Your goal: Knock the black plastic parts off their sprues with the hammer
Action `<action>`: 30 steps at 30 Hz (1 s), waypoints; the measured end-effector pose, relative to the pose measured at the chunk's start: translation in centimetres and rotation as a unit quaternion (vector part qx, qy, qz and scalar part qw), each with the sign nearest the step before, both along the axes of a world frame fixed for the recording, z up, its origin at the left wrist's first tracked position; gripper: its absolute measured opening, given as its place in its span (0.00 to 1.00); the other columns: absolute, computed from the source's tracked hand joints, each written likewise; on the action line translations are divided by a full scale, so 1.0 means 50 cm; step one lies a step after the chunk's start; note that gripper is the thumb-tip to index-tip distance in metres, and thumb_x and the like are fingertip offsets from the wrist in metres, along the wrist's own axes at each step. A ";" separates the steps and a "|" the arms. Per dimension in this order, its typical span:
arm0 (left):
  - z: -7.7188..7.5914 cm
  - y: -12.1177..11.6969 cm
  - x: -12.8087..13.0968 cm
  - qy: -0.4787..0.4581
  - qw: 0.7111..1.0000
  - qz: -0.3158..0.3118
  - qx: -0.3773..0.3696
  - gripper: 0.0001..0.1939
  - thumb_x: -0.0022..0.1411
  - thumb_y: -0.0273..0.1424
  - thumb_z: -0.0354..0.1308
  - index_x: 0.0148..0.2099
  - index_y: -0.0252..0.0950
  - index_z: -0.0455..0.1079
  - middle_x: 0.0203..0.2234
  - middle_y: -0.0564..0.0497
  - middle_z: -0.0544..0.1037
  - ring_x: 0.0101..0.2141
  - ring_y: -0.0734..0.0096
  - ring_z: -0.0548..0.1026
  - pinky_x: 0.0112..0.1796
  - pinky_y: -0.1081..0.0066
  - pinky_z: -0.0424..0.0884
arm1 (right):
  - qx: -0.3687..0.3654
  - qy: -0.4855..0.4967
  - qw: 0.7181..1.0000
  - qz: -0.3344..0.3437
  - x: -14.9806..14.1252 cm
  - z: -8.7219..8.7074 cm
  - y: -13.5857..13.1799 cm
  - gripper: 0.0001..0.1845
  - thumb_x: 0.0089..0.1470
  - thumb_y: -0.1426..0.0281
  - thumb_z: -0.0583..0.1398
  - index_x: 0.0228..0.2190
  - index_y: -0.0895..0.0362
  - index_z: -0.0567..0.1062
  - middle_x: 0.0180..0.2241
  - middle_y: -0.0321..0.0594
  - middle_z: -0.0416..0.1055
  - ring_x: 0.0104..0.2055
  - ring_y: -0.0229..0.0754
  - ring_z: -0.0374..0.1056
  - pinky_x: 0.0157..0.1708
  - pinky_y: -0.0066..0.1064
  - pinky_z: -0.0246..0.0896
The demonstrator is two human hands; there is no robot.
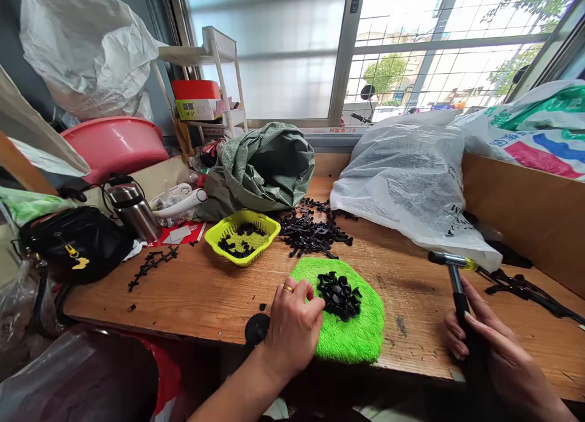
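Note:
My left hand, with a gold ring on one finger, rests curled at the edge of a bright green terry cloth mat. Its fingertips are close to a heap of small black plastic parts on the mat. A round black disc lies on the wooden table just beside that hand. My right hand grips the dark handle of a small hammer, whose steel head has a yellow band and points left. A lime-green plastic basket holds more black parts.
Black plastic sprues lie in a loose pile behind the mat, and more lie at right. A white plastic bag, green woven sack, steel flask, black pouch and pink basin crowd the table's far side.

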State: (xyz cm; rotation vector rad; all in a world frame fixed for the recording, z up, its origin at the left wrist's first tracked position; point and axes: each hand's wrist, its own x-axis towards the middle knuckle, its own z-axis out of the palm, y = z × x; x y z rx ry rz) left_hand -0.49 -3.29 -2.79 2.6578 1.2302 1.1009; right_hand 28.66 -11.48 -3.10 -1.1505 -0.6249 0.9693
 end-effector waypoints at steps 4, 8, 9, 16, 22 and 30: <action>-0.009 -0.010 -0.011 -0.038 0.998 -0.036 0.018 0.10 0.53 0.19 0.57 0.33 0.39 0.73 0.32 0.50 0.73 0.35 0.65 0.67 0.35 0.65 0.65 | 0.005 -0.010 1.000 -0.003 0.006 -0.009 0.000 0.42 0.43 0.60 0.67 0.60 0.36 0.61 0.19 0.32 0.62 0.15 0.36 0.57 0.14 0.24 0.57; -0.010 -0.006 -0.022 -0.106 0.993 -0.049 0.017 0.11 0.55 0.19 0.55 0.37 0.39 0.73 0.32 0.49 0.73 0.35 0.65 0.68 0.36 0.65 0.66 | 0.002 -0.021 1.000 -0.009 0.009 -0.013 0.003 0.42 0.44 0.59 0.66 0.60 0.36 0.61 0.18 0.32 0.61 0.15 0.37 0.56 0.13 0.25 0.56; -0.008 -0.003 -0.026 -0.118 0.992 -0.045 0.012 0.11 0.55 0.20 0.55 0.37 0.39 0.73 0.32 0.49 0.73 0.35 0.65 0.68 0.36 0.65 0.66 | 0.002 -0.023 1.000 -0.009 0.008 -0.012 0.004 0.42 0.43 0.59 0.66 0.60 0.36 0.60 0.18 0.32 0.61 0.15 0.37 0.56 0.13 0.25 0.56; 0.013 0.004 -0.021 -0.067 0.997 -0.027 -0.027 0.08 0.58 0.27 0.59 0.41 0.40 0.74 0.37 0.47 0.72 0.39 0.62 0.68 0.40 0.62 0.66 | 0.005 -0.005 1.000 0.006 0.000 -0.003 0.000 0.42 0.44 0.59 0.66 0.60 0.36 0.61 0.19 0.32 0.62 0.15 0.36 0.57 0.14 0.24 0.56; 0.025 0.002 0.007 0.022 0.999 -0.019 -0.042 0.07 0.60 0.23 0.55 0.33 0.39 0.72 0.36 0.49 0.73 0.39 0.63 0.68 0.40 0.61 0.64 | 0.019 0.004 1.000 0.016 0.005 -0.009 -0.001 0.41 0.45 0.59 0.66 0.60 0.38 0.60 0.19 0.32 0.62 0.16 0.36 0.57 0.14 0.24 0.56; 0.033 0.006 0.011 0.001 0.998 -0.034 -0.054 0.09 0.59 0.22 0.53 0.40 0.39 0.69 0.37 0.49 0.74 0.40 0.62 0.69 0.41 0.60 0.63 | 0.019 0.021 0.999 0.022 0.013 -0.020 0.002 0.44 0.44 0.58 0.66 0.61 0.39 0.58 0.20 0.31 0.62 0.16 0.37 0.56 0.13 0.26 0.57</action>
